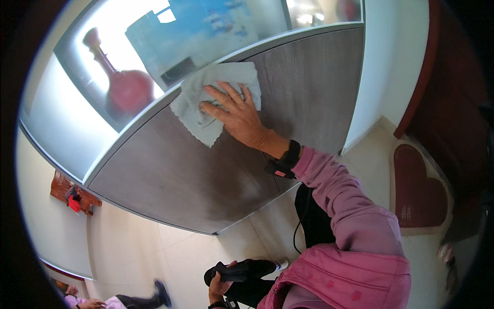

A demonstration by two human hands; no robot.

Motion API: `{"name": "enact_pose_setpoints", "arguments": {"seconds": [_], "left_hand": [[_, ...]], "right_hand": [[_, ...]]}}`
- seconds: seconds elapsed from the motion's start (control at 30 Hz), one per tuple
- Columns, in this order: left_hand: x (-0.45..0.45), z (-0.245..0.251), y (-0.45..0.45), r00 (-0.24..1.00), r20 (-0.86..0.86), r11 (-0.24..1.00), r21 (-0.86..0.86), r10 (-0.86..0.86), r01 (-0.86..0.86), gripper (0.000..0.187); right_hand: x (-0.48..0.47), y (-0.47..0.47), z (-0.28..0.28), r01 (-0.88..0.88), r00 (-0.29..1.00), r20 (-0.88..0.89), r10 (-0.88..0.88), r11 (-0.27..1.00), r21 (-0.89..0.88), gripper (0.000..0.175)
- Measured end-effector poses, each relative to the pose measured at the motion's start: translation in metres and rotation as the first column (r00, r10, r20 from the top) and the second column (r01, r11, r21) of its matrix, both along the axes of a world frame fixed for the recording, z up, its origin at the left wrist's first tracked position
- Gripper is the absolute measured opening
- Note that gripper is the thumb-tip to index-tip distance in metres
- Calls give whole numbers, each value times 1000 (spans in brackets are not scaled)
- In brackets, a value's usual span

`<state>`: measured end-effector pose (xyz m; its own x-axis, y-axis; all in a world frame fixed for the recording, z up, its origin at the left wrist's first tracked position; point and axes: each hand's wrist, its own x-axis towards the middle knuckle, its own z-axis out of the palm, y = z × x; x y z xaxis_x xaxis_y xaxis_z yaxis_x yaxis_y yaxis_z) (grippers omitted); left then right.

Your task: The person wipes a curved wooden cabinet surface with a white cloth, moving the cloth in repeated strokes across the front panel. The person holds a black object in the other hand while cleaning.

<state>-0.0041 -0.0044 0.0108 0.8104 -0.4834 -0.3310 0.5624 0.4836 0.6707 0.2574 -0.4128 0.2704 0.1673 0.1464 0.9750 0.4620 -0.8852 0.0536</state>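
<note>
My right hand (241,117) lies spread on a pale grey cloth (239,73), pressing it against the upper part of a dark wood-grain cabinet door (305,73). The cloth overlaps the light metal edge strip (131,135) above the doors, and one of its corners hangs down the panel. Low in the view, my left hand (219,285) holds a black, folded item (233,272), soft-looking; its exact kind cannot be told. Dark bands with small devices are strapped around both wrists.
Above the strip, a red long-necked vase (131,89) shows in a bright glassy section. A heart-shaped dark red mat (417,193) lies on the tiled floor (181,258) by a dark red door (447,89). Another person's leg and shoe (162,293) appear at lower left.
</note>
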Motion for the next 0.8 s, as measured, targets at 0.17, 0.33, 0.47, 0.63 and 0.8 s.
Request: {"name": "enact_pose_setpoints", "arguments": {"seconds": [0.17,0.33,0.47,0.63,0.8], "left_hand": [[-8,1,2,999,49,998,56,17,-19,73],[-9,-17,15,993,112,998,54,39,-45,64],[2,-32,20,993,119,999,37,10,-15,61],[4,-29,14,993,113,999,6,-36,35,63],[6,-24,16,992,75,993,70,-102,96,77]], "right_hand": [[0,-29,10,68,997,-21,-69,997,-29,55],[3,-134,19,178,970,112,-216,943,281,55],[16,-234,20,151,946,199,-256,891,429,49],[25,-345,28,180,955,40,-292,684,707,40],[24,-421,38,189,980,-130,-150,502,844,45]]}}
